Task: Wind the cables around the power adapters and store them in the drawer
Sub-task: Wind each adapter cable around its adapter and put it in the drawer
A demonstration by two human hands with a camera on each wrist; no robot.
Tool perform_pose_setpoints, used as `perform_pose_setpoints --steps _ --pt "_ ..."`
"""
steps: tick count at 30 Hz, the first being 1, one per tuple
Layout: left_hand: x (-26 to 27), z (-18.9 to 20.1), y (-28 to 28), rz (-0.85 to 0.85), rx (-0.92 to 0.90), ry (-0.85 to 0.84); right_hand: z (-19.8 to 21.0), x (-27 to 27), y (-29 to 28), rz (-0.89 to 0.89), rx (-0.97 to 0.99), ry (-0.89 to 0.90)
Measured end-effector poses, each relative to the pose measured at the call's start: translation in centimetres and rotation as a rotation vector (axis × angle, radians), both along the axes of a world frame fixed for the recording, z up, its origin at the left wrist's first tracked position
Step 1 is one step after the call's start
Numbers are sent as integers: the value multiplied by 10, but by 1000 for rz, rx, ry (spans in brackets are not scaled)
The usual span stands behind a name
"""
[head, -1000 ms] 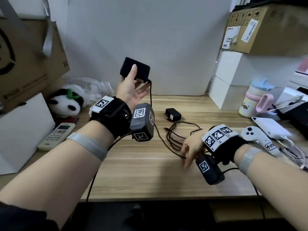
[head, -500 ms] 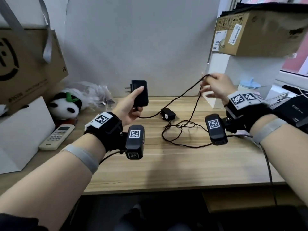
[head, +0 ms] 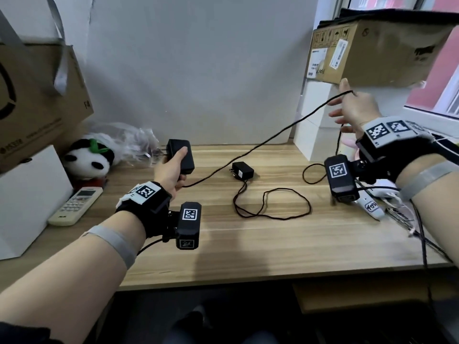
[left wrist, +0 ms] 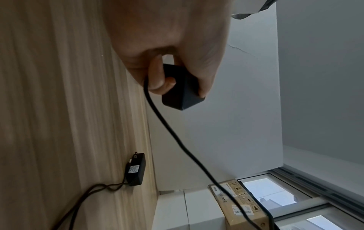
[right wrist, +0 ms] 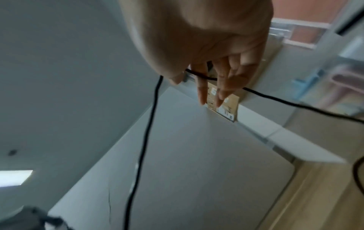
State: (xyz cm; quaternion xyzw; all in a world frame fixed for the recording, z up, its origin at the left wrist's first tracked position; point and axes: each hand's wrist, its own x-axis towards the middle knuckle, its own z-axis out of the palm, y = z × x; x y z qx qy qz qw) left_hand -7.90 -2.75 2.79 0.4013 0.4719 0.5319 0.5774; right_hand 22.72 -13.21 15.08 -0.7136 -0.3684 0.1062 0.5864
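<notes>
My left hand [head: 171, 167] grips a black power adapter [head: 180, 156] above the back left of the wooden desk [head: 248, 249]. Its thin black cable [head: 260, 142] runs taut up to my right hand [head: 355, 108], raised at the right. There the cable is caught between thumb and forefinger, the other fingers spread. The right wrist view shows the cable [right wrist: 145, 132] crossing the fingers [right wrist: 202, 87]. In the left wrist view my fingers [left wrist: 155, 77] wrap the adapter [left wrist: 181, 95]. A second, smaller adapter [head: 243, 170] [left wrist: 135, 169] lies on the desk with its cable [head: 273, 214] in loose loops.
A panda plush [head: 87, 160] and a white remote [head: 75, 206] lie at the left by a brown paper bag [head: 32, 95]. White boxes [head: 315, 125] carry a cardboard box [head: 372, 45] at the right. A white controller [head: 370, 204] lies under my right wrist.
My right hand picked the cable off the desk and has risen up and to the right, drawing it taut. My left hand has lowered the adapter.
</notes>
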Motion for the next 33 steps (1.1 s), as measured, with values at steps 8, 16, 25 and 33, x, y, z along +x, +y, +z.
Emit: perform_pose_setpoints --steps 8,16,25,33 --pt "14 -13 -3 -88 -16 -35 17 -34 11 414 167 -197" --pt "22 -14 5 -185 49 -176 -25 -28 46 420 -99 -429" --pt "52 -10 29 -279 54 -234 -84 -18 90 193 -605 -478" --pt "86 -1 53 -333 74 -405 -108 -75 108 1021 -644 38"
